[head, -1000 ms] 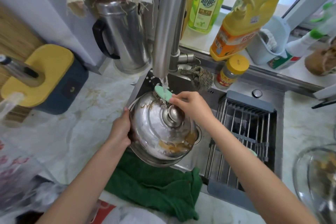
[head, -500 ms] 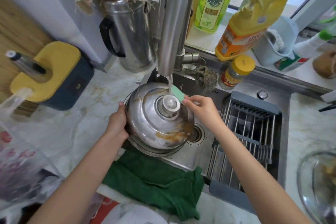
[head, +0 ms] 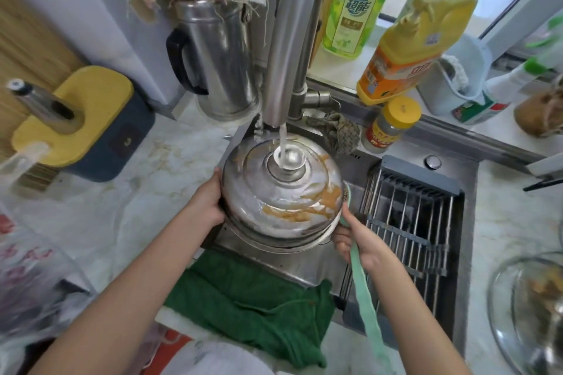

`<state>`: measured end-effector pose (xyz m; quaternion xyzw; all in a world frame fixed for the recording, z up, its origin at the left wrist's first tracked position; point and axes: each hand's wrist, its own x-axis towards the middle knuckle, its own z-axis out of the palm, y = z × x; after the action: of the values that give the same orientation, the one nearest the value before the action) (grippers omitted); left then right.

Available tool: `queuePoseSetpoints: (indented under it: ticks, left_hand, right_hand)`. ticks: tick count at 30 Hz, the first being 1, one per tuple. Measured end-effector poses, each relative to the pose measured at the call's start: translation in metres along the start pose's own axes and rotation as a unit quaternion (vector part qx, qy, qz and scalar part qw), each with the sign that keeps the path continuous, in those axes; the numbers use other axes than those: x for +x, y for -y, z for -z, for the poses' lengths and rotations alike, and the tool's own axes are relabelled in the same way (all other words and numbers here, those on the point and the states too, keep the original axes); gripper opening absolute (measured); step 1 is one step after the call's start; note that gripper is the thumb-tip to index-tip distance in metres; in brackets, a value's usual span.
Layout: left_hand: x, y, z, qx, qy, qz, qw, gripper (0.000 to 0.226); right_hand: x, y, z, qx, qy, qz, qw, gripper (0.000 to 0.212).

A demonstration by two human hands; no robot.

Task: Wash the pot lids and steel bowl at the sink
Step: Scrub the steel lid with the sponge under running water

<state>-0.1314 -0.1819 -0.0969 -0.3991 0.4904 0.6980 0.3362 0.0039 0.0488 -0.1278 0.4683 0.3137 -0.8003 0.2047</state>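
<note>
A domed steel pot lid (head: 268,192), smeared with orange-brown sauce, is over the sink (head: 292,265) with the tap water (head: 283,146) falling on its knob. My left hand (head: 207,201) grips the lid's left rim. My right hand (head: 356,240) holds a light green long-handled brush (head: 365,292), and the brush's head touches the lid's lower right edge. Another steel rim (head: 274,242) shows just under the lid; what it belongs to is hidden.
The steel faucet (head: 289,39) rises over the sink. A wire rack (head: 405,213) fills the sink's right half, and a green cloth (head: 259,307) lies on its front edge. A steel kettle (head: 219,55) and detergent bottles (head: 408,49) stand behind. A glass lid (head: 527,307) lies at the right.
My right hand moved with the brush from the lid's top, near the knob, down to its lower right edge. The lid shifted so the water now strikes the knob.
</note>
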Motion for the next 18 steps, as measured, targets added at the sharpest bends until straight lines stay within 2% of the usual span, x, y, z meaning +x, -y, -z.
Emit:
queuePoseSetpoints:
  ticks: [3, 5, 9, 10, 14, 18]
  left_hand:
    - [0.002, -0.002, -0.009, 0.036, 0.046, 0.031, 0.998, 0.031]
    - [0.005, 0.000, -0.014, 0.052, 0.066, 0.043, 0.995, 0.034]
    - [0.011, 0.006, -0.019, 0.078, 0.052, 0.051, 0.994, 0.031]
    - [0.009, 0.008, -0.020, 0.083, 0.047, 0.055, 0.994, 0.030]
    - [0.011, 0.011, -0.022, 0.056, 0.029, 0.063, 0.996, 0.035]
    - [0.020, 0.016, -0.026, 0.031, 0.006, 0.041, 0.999, 0.039]
  right_hand:
    - [-0.006, -0.002, -0.008, 0.075, 0.029, 0.038, 0.996, 0.044]
    - [-0.008, 0.001, -0.015, 0.137, 0.046, 0.059, 0.988, 0.048]
    - [-0.016, 0.014, -0.034, 0.192, 0.033, 0.122, 0.973, 0.064]
    - [-0.018, 0.017, -0.038, 0.189, 0.030, 0.142, 0.971, 0.063]
    - [-0.025, 0.026, -0.051, 0.178, 0.012, 0.158, 0.971, 0.032]
    - [-0.020, 0.024, -0.055, 0.185, -0.003, 0.185, 0.965, 0.033]
